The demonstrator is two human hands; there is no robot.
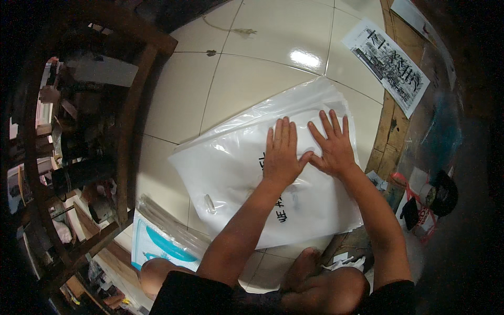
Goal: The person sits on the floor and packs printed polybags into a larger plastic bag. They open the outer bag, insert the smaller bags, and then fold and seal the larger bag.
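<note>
Blue-and-white pack (pixel 170 244): lay on the left, close to the person.
Pile of white plastic sheets (pixel 236 176): sat on the tiled floor (pixel 262 73) in front of the person, edges not all lined up.
Left hand (pixel 282 153): rested flat on top, palm down, fingers close together.
Right hand (pixel 333 147): rested flat too, fingers spread, thumb by the other thumb.
Smoothing: soft, even pushes outward would likely chase creases away; hard, one-sided pushes could slide the slippery top.
Printed paper (pixel 391 68): lay farther off, right.

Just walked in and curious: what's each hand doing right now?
Left hand: open, flat on the white plastic stack.
Right hand: open and spread, flat on it too.
</note>
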